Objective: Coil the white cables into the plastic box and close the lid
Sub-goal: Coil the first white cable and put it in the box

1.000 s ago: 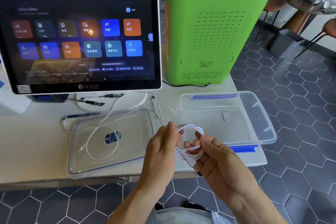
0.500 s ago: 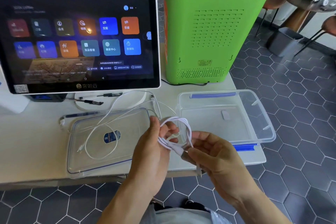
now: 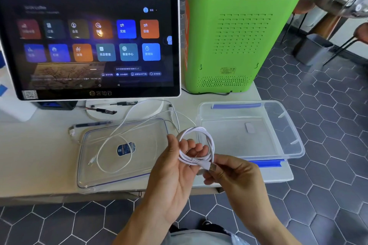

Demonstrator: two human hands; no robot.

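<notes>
- Lid [image 3: 123, 173] lying flat left of centre, near the table's [image 3: 29, 155] front edge, a loose white cable [image 3: 114, 153] trailing across it.
- Left hand [image 3: 175, 169] curling fingers through a coiled cable [image 3: 199, 145], gripping it.
- Right hand [image 3: 235, 173] pinching the coil's USB plug [image 3: 212, 166].
- Plastic box [image 3: 286, 125] sitting open at the table's right edge, overhanging slightly, holding no cable.

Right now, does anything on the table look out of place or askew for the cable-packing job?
Yes. A loose white cable sprawls across the upturned lid rather than in the plastic box, which overhangs the table's right edge. The coiled cable is held between left hand and right hand.
</notes>
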